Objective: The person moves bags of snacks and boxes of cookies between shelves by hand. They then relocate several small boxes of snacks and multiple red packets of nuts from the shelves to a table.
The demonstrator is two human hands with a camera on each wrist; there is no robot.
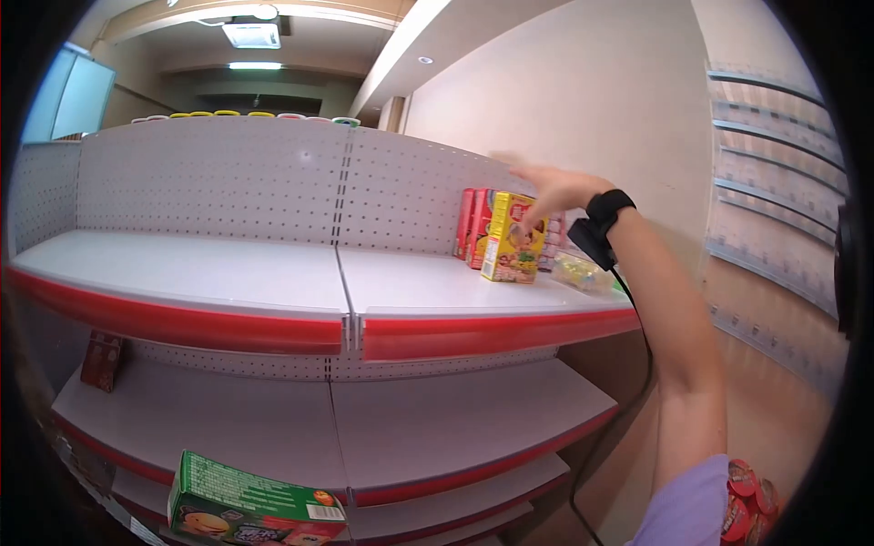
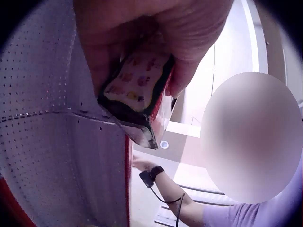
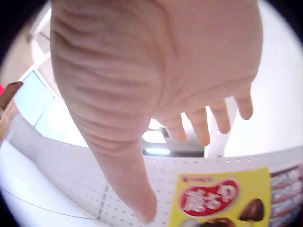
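My left hand (image 2: pixel 156 23) grips a green snack box (image 2: pixel 137 80) between thumb and fingers, with one printed end facing the left wrist camera. In the head view the same green snack box (image 1: pixel 259 496) shows at the bottom left, in front of the lower shelves; the left hand is out of that view. My right hand (image 1: pixel 566 189) reaches over the right end of the top shelf, thumb and fingers extended and spread. Just below its fingers stands a yellow snack box (image 1: pixel 516 238) with a red label. The right wrist view shows nothing in the palm.
Red boxes (image 1: pixel 477 227) stand beside the yellow one, and a clear tub (image 1: pixel 583 271) sits to its right. A dark red box (image 1: pixel 102 360) leans on the shelf below. White shelves (image 1: pixel 182 268) have red front edges. A black cable (image 1: pixel 648 364) hangs from the right wrist.
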